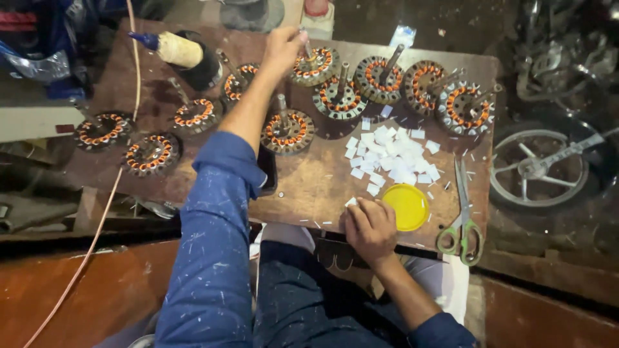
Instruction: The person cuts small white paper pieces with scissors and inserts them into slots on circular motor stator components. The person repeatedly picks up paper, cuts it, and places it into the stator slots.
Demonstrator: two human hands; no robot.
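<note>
My left hand (282, 48) reaches across the wooden board (309, 187) and grips the shaft of a round copper-wound motor stator (316, 66) at the far edge. My right hand (369, 227) rests near the board's front edge, fingers closed on a small white paper slip (351, 202), right beside a yellow round lid (406, 206). A heap of white paper slips (390, 158) lies just beyond that hand. Several more stators (287, 131) with upright shafts stand in a row across the board.
Green-handled scissors (462, 219) lie at the board's right front. A glue bottle with a blue tip (173, 48) lies at the far left. A thin orange cable (97, 232) runs down the left side. A motorcycle wheel (538, 169) stands right of the board.
</note>
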